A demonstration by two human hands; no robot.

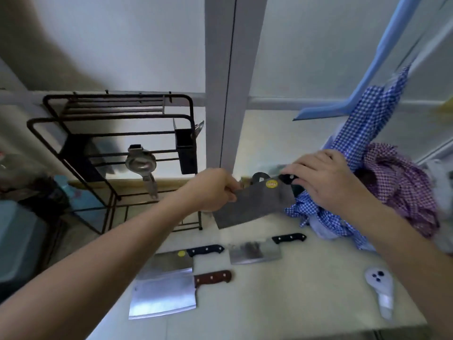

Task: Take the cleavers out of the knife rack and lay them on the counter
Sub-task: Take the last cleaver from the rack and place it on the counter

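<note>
Both hands carry a dark cleaver (255, 204) above the counter (306, 285): the left hand (213, 190) pinches the blade's far end to steady it, the right hand (326, 177) wraps its handle, three cleavers (166, 288) lying below them.

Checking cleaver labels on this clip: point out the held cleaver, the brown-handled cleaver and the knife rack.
held cleaver (255, 204): head view, middle of the blade.
brown-handled cleaver (212, 278): head view, on the wooden handle.
knife rack (107, 117): head view, upper front bar.
</note>
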